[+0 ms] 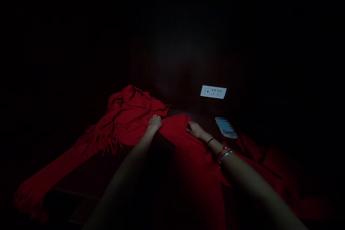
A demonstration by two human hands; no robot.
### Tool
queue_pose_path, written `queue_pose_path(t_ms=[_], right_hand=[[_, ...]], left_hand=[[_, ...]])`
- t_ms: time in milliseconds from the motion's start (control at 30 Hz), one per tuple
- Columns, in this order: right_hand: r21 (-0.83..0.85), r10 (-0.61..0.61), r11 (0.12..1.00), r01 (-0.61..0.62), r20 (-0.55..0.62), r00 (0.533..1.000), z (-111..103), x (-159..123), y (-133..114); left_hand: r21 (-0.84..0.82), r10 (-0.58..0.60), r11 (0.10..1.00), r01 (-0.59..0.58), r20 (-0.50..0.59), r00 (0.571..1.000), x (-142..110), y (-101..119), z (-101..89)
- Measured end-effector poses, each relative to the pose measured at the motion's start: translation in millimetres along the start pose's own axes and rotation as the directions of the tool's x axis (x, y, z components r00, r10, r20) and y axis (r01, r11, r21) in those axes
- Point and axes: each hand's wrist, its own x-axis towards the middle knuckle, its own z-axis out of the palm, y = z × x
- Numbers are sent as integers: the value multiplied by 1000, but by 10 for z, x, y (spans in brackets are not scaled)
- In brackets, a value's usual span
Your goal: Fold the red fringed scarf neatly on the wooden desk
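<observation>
A long red scarf (180, 133) with fringed ends lies spread over a dark surface and drops toward me. My left hand (155, 121), a ring on one finger, is closed on the scarf near its middle. To the right, my right hand (196, 130) has its fingers curled onto the scarf's far edge, with the cloth between them. Bunched folds of red cloth (132, 104) sit left of my left hand, and fringe hangs beneath them. Bracelets circle my right wrist. Deep shadow hides the lower part of the cloth.
A white socket panel (213, 92) is set in the dark wall behind. Right of my right hand lies a phone (226, 128), its screen blurred out. More dim red cloth (280, 165) lies at the right. Everything around is nearly black.
</observation>
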Motion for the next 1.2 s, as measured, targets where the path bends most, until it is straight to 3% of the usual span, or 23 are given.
queue_pose_path(t_ms=[100,167,267,333,400,467,533,600,800,867,967,1067,1133,1200], right_hand=[[7,-33,999,33,-25,999,26,-132,38],[51,-58,997,61,-58,997,1,-219,71],[144,-43,988,61,-122,992,-128,-393,147],[187,9,982,7,-85,996,-250,-564,234],[221,63,973,-72,47,997,-358,-771,351],[244,97,960,-138,173,980,-423,-982,476],[277,107,945,-173,238,965,-438,-1161,584],[331,108,926,-184,236,966,-414,-1289,661],[500,51,861,-90,92,994,-316,-1402,727],[534,13,845,8,-35,999,-320,-1395,717],[569,74,817,94,-266,961,-370,-1387,709],[639,141,767,59,-257,956,-427,-1406,721],[626,111,779,5,-146,983,-442,-1426,739],[564,92,823,-63,-24,995,-435,-1441,763]], left_hand=[[34,-69,997,70,-30,997,-134,-11,2],[51,-52,997,55,-56,997,-256,43,-26],[73,93,994,-81,-192,977,-503,212,-55],[89,264,964,-250,-252,931,-691,346,-24],[69,433,901,-428,-156,888,-865,457,55],[6,547,837,-548,42,836,-996,522,155],[-42,579,811,-584,207,789,-1069,537,235],[-49,564,815,-577,290,773,-1088,516,266],[-61,573,806,-589,329,750,-1038,373,158],[-67,578,802,-594,344,740,-1041,330,127],[-50,550,816,-576,374,747,-1062,293,112],[-22,526,837,-547,311,792,-1074,318,112],[3,551,829,-560,173,817,-1053,384,109],[23,600,799,-601,33,799,-993,484,112]])
